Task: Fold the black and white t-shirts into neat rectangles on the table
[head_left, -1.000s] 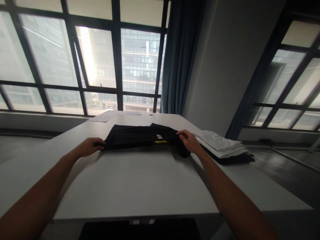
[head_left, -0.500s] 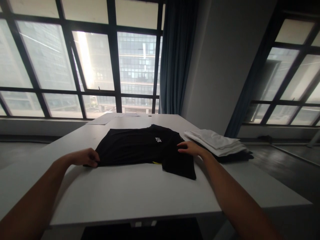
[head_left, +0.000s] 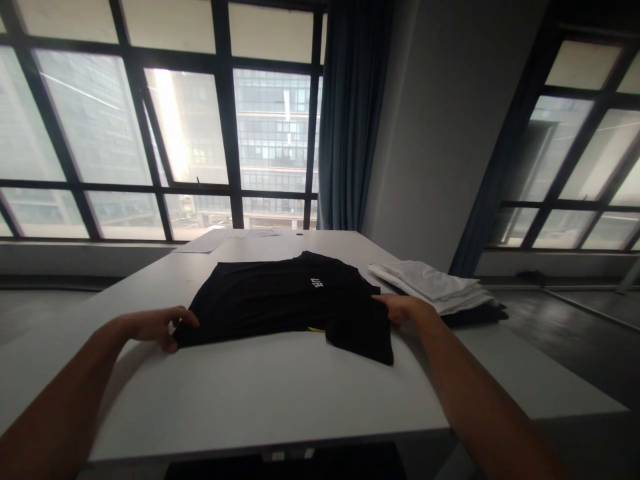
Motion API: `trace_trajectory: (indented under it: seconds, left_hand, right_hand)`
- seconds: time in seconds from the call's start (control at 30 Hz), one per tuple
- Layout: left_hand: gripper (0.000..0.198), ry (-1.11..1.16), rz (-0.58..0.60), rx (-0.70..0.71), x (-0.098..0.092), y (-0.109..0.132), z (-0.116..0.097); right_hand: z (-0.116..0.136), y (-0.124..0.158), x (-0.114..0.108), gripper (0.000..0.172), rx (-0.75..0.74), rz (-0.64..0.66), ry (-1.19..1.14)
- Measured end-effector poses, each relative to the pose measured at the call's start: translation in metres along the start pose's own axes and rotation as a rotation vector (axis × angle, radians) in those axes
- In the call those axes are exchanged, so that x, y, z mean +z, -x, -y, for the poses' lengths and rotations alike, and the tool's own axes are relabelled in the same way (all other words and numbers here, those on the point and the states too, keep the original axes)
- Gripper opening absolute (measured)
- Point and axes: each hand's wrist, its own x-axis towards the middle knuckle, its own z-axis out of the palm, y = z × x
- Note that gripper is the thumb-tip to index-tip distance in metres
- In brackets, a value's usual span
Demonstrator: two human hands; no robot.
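A black T-shirt (head_left: 280, 300) with a small white print and a yellow trim lies folded flat on the white table (head_left: 260, 400). My left hand (head_left: 160, 325) rests at the shirt's left edge, its fingers curled around the cloth there. My right hand (head_left: 403, 308) lies at the shirt's right edge beside the sleeve, fingers stretched toward the cloth and touching it.
A stack of folded white clothes (head_left: 433, 283) on a dark garment sits on the table to the right of the shirt. Sheets of paper (head_left: 210, 239) lie at the far end. Large windows and a blue curtain (head_left: 345, 113) stand beyond the table.
The shirt has been unfolded toward me and now lies flatter and wider. Both hands moved nearer to me along its edges.
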Motion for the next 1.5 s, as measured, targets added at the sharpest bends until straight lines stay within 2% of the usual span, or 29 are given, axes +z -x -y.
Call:
trace_trajectory:
  seconds: [0.07,0.13,0.2,0.27,0.3,0.4,0.53,0.63,0.7,0.77,0.83,0.9,0.97,1.07,1.13,1.2,1.37,1.5]
  left_hand:
    - [0.055,-0.015,0.002,0.039,0.001,-0.001,0.002]
    - [0.043,0.003,-0.001,0.09,0.003,-0.002,0.004]
    - [0.034,0.047,-0.038,0.15,0.003,-0.004,0.008]
    - [0.039,0.096,-0.1,0.204,0.002,-0.005,0.011]
    - [0.042,0.116,-0.13,0.216,0.001,-0.005,0.011]
    - [0.047,0.152,-0.155,0.172,-0.003,0.001,0.008]
    - [0.048,0.234,-0.083,0.079,-0.005,0.014,-0.003]
    - [0.049,0.286,-0.072,0.054,-0.005,0.018,-0.007]
    - [0.051,0.321,-0.137,0.066,-0.003,0.013,-0.005]
    - [0.056,0.38,-0.285,0.051,0.0,0.001,-0.001]
    - [0.067,0.406,-0.475,-0.032,0.006,-0.012,0.006]
    - [0.079,0.38,-0.591,-0.12,0.012,-0.023,0.013]
    - [0.088,0.351,-0.58,-0.14,0.017,-0.028,0.02]
    - [0.097,0.36,-0.462,-0.082,0.022,-0.029,0.028]
    - [0.098,0.355,-0.433,-0.038,0.023,-0.03,0.031]
    - [0.095,0.336,-0.447,-0.018,0.024,-0.032,0.032]
    - [0.087,0.289,-0.461,-0.072,0.021,-0.033,0.035]
    - [0.076,0.195,-0.471,-0.117,0.02,-0.032,0.035]
  right_hand:
    - [0.011,0.002,-0.001,0.088,0.006,0.087,0.062]
    - [0.025,0.005,-0.004,0.086,-0.024,0.197,0.106]
    - [0.038,0.006,-0.006,0.063,-0.135,0.249,0.063]
    - [0.048,0.006,-0.007,0.034,-0.252,0.263,-0.055]
    - [0.05,0.007,-0.007,0.025,-0.282,0.262,-0.116]
    - [0.051,0.01,-0.009,0.028,-0.241,0.283,-0.242]
    - [0.045,0.02,-0.017,0.031,-0.141,0.371,-0.327]
    - [0.041,0.023,-0.021,0.03,-0.077,0.433,-0.365]
    - [0.04,0.017,-0.017,0.03,-0.041,0.359,-0.362]
    - [0.04,0.006,-0.008,0.032,0.019,0.14,-0.273]
    - [0.039,-0.006,0.002,0.035,0.11,-0.074,-0.113]
    - [0.035,-0.015,0.01,0.039,0.181,-0.165,0.001]
    - [0.028,-0.018,0.013,0.041,0.192,-0.163,0.006]
    - [0.018,-0.015,0.01,0.046,0.166,-0.096,-0.056]
    - [0.013,-0.011,0.005,0.051,0.132,-0.032,-0.097]
    - [0.012,-0.008,0.0,0.052,0.102,0.002,-0.112]
    - [0.012,-0.006,-0.011,0.05,0.083,-0.05,-0.013]
    - [0.011,-0.002,-0.011,0.058,0.117,0.074,0.008]
